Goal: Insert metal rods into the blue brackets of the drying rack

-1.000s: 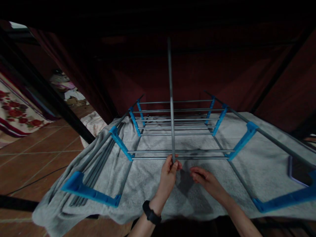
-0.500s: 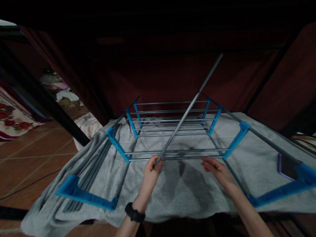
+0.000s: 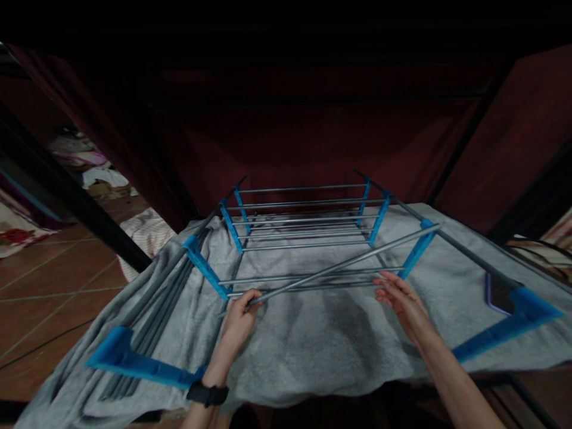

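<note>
My left hand point(image 3: 239, 319), with a black band at the wrist, is closed round the near end of a long grey metal rod point(image 3: 339, 266). The rod slants low from that hand up to the right, across a rack of grey rods and blue plastic brackets point(image 3: 308, 238) lying on a grey towel point(image 3: 330, 345). My right hand point(image 3: 400, 301) is open, fingers stretched out, just below the rack's front rods and the slanting rod, near the right blue bracket point(image 3: 416, 253). It holds nothing.
A bundle of loose grey rods point(image 3: 152, 322) lies at the left with a blue bracket point(image 3: 134, 360) across it. A dark phone point(image 3: 500, 295) lies on the towel at the right. Dark red fabric walls stand behind. Tiled floor point(image 3: 44, 286) spreads to the left.
The rod stood upright a second ago; my left hand has swung it down to the right until it lies nearly flat over the rack. My right hand moved right and opened.
</note>
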A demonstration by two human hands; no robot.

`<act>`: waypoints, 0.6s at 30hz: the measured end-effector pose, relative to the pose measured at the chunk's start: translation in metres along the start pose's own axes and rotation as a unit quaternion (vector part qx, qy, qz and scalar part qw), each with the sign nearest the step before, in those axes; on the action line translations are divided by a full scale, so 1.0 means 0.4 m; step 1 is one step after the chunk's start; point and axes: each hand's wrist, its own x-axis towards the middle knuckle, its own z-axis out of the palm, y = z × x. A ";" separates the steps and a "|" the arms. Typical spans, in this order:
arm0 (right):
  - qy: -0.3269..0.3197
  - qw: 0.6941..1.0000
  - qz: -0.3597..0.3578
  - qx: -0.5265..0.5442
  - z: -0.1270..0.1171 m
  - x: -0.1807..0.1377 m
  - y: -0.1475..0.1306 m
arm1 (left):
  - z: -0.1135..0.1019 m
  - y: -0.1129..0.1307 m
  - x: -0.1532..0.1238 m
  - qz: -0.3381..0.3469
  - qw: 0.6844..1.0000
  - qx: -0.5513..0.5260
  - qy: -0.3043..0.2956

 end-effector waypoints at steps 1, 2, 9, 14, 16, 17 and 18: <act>-0.001 1.000 0.002 0.014 0.000 -0.002 -0.005 | -0.005 -0.004 -0.001 0.003 1.000 0.016 0.001; -0.002 1.000 0.004 0.027 -0.001 -0.004 -0.010 | -0.010 -0.007 -0.002 0.006 0.999 0.033 0.000; 0.037 0.997 0.000 0.073 -0.035 0.013 -0.005 | -0.022 -0.020 -0.015 0.063 0.990 0.122 -0.016; 0.146 0.985 0.043 0.085 -0.092 0.048 0.047 | -0.027 0.000 -0.015 0.106 0.970 0.211 -0.058; 0.159 0.982 0.054 0.082 -0.118 0.059 0.067 | -0.033 0.014 -0.011 0.111 0.961 0.245 -0.056; 0.161 0.982 0.059 0.078 -0.133 0.064 0.075 | -0.037 0.020 -0.009 0.111 0.958 0.260 -0.051; 0.166 0.981 0.062 0.074 -0.148 0.069 0.083 | -0.041 0.025 -0.007 0.110 0.956 0.270 -0.041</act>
